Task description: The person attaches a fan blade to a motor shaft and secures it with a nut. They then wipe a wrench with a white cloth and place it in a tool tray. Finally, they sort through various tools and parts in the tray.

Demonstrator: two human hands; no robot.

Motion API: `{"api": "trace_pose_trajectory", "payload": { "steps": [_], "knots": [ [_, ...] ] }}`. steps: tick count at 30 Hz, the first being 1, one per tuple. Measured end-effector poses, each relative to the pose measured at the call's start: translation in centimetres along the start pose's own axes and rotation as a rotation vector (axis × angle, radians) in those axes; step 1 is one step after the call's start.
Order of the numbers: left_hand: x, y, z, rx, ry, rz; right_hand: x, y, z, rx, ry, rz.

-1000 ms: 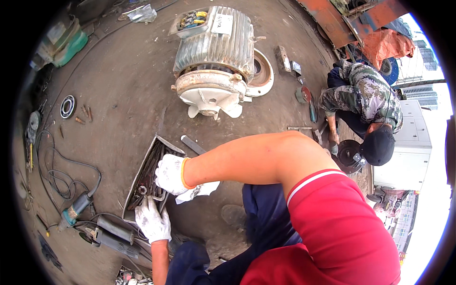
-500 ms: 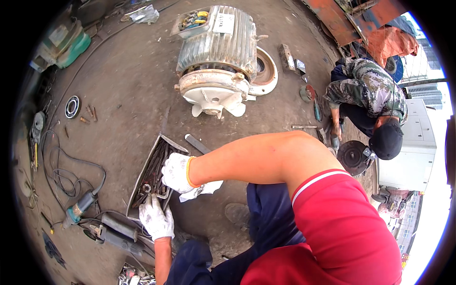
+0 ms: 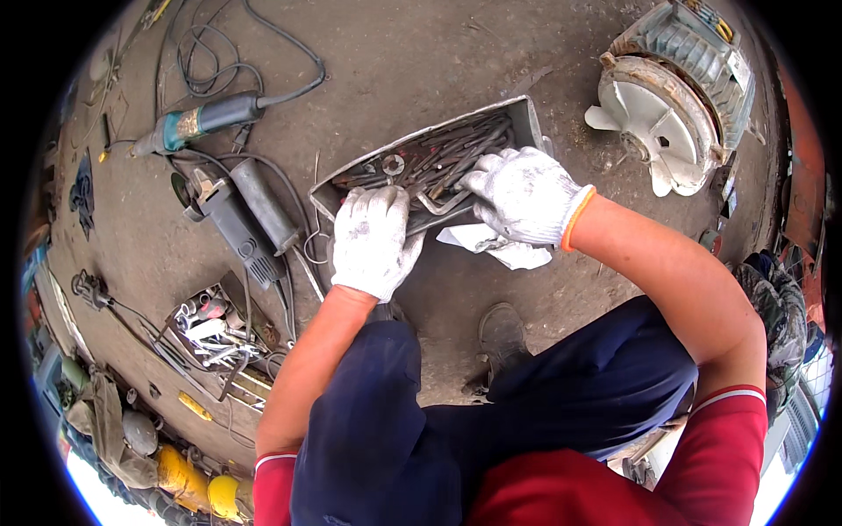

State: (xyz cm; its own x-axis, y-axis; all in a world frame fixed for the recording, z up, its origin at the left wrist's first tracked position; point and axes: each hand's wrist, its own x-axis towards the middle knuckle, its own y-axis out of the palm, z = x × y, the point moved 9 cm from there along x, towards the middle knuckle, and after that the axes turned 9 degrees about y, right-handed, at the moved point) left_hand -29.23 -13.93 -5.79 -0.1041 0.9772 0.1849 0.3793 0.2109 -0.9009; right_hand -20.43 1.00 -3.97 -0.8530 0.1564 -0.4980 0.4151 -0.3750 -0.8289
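Note:
A long open metal box (image 3: pixel 419 140) lies on the ground before me, full of dark metal rods (image 3: pixel 465 151) that look like drill bits. An L-shaped hex key (image 3: pixel 443 207) and a ring-shaped piece (image 3: pixel 393 164) lie among them. My left hand (image 3: pixel 373 241), in a white knit glove, is closed over the box's near rim at its left part. Also gloved, my right hand (image 3: pixel 526 195) reaches over the near right side with fingers curled into the rods; what its fingertips hold is hidden. Beneath it, a white cloth or paper (image 3: pixel 500 247) lies against the box.
A teal-and-grey power tool (image 3: pixel 202 121) with a looping cord and a grey angle grinder (image 3: pixel 237 219) lie left. Nearer stands a tray of sockets and wrenches (image 3: pixel 219 337). An electric motor with a white fan (image 3: pixel 662 131) sits far right. A camouflage sleeve (image 3: pixel 772 307) shows at right.
The view has swung round, so the motor now appears at the far right and the tools at left come fully into sight. Both hands stay at the box.

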Motion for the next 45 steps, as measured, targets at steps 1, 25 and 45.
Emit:
{"api": "trace_pose_trajectory", "payload": {
  "steps": [1, 25, 45],
  "knots": [
    [-0.3, -0.1, 0.1, -0.008, -0.013, 0.003, 0.3, -0.3, 0.1, -0.015, -0.006, -0.01],
    [4.8, 5.3, 3.2, -0.28, -0.281, 0.391, 5.5, 2.1, -1.1, -0.24, -0.034, -0.225],
    [4.9, 4.7, 1.5, -0.247, -0.323, 0.497, 4.8, 2.2, -2.7, -0.189, 0.061, -0.098]
  ]
}}
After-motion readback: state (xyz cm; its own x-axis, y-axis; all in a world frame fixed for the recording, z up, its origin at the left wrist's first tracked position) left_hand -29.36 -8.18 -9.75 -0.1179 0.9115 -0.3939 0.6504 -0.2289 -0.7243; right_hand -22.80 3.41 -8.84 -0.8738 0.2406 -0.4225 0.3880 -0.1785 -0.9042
